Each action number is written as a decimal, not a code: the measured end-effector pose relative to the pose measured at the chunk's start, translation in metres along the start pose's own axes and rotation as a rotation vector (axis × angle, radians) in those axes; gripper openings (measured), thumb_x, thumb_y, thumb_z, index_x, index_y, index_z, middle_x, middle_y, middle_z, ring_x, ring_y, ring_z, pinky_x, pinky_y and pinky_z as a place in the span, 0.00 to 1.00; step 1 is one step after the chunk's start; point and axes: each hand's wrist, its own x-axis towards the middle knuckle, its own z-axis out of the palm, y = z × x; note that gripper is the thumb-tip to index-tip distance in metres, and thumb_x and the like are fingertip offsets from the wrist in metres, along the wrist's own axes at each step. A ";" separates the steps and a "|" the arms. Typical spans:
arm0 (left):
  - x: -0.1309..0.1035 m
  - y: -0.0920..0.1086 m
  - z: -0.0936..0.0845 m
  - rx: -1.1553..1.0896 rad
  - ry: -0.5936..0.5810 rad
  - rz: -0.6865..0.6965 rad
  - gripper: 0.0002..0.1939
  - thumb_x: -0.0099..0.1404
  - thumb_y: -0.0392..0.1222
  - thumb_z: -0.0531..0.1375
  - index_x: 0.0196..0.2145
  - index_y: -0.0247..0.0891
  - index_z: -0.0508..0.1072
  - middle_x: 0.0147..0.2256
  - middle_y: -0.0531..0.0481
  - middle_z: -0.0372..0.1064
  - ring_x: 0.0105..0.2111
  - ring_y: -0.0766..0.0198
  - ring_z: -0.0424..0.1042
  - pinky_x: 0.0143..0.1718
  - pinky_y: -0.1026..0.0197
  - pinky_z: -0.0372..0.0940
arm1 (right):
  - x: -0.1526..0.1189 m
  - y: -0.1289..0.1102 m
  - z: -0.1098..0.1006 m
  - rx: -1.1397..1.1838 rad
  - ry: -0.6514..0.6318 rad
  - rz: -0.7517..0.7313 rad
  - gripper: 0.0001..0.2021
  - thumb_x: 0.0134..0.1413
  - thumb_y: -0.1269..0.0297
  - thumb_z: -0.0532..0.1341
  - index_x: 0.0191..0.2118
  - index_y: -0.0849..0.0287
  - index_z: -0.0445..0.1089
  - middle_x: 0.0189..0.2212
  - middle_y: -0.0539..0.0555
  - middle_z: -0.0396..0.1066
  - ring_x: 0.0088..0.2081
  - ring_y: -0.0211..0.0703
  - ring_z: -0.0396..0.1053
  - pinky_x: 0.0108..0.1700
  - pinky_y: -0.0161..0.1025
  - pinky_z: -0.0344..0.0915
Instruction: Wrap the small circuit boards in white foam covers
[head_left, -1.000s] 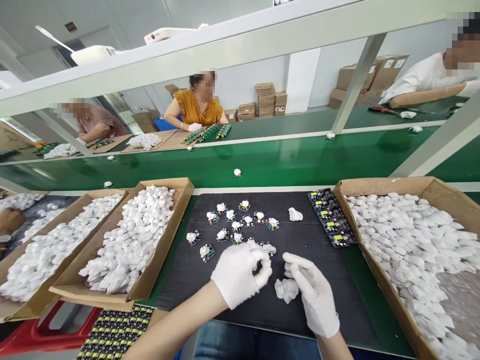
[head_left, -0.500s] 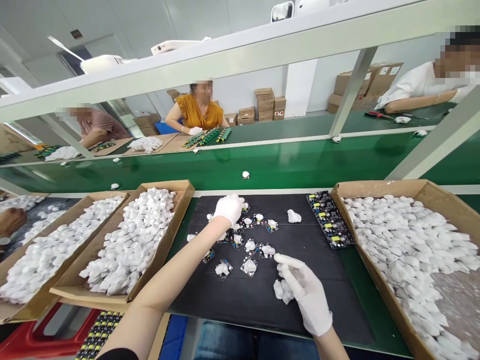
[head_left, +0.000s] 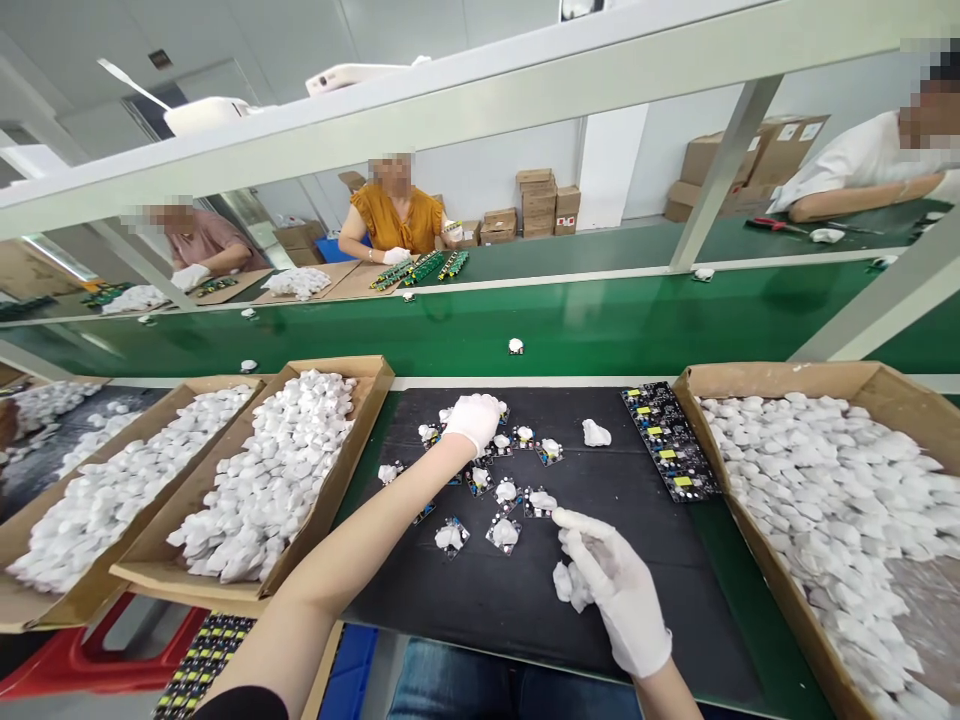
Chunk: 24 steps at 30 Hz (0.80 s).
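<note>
Nearest: denim-clad knees (head_left: 442, 680) below the table (head_left: 750, 610) edge; to their left, stacked panels with yellow parts (head_left: 202, 665) and a red plastic frame (head_left: 142, 650).

Right hand (head_left: 611, 585), white-gloved, low over the black mat (head_left: 600, 490): fingers loosely curled, thumb side up. Cannot tell if anything is gripped in it. A clump of white lumps (head_left: 574, 587) lies on the mat just beside it, partly behind the fingers. Fingertips near a small circuit board (head_left: 538, 503) topped with a white lump.

More small boards (head_left: 503, 534), each with its white lump, lie scattered across the mat's middle and left. Left hand (head_left: 474, 420), also gloved, reaches in over the farther boards, back of hand up; fingers hidden, so grip cannot be told.

Cardboard trays of white lumps flank the mat: one right (head_left: 694, 380), two left. Black panel (head_left: 670, 442) by the right tray. Lone white lump (head_left: 597, 433) between panel and boards.

Beyond: green strip (head_left: 600, 330) carrying a few spaced boards. Across it, three people seated, the middle one in an orange top (head_left: 405, 220); cartons (head_left: 536, 205) by the wall.
</note>
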 end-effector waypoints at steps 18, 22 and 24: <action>-0.133 -0.039 0.017 -0.653 0.748 -0.041 0.10 0.65 0.41 0.53 0.37 0.43 0.75 0.38 0.49 0.75 0.40 0.62 0.73 0.44 0.61 0.66 | 0.005 -0.025 -0.004 -0.231 0.024 -0.105 0.16 0.42 0.57 0.69 0.39 0.57 0.76 0.16 0.49 0.69 0.19 0.40 0.66 0.27 0.42 0.68; -0.180 -0.043 0.063 -0.953 0.847 -0.100 0.13 0.66 0.43 0.53 0.29 0.41 0.75 0.27 0.51 0.73 0.28 0.64 0.73 0.31 0.62 0.67 | 0.036 -0.046 0.005 -0.709 0.123 -0.307 0.12 0.46 0.60 0.65 0.39 0.53 0.76 0.36 0.53 0.77 0.37 0.47 0.74 0.43 0.44 0.69; -0.189 -0.043 0.080 -1.073 0.771 -0.052 0.18 0.67 0.43 0.52 0.22 0.39 0.73 0.21 0.52 0.69 0.22 0.66 0.69 0.25 0.64 0.64 | 0.058 -0.053 0.019 -0.986 0.064 -0.407 0.09 0.50 0.64 0.61 0.38 0.51 0.76 0.38 0.51 0.77 0.37 0.47 0.74 0.45 0.45 0.68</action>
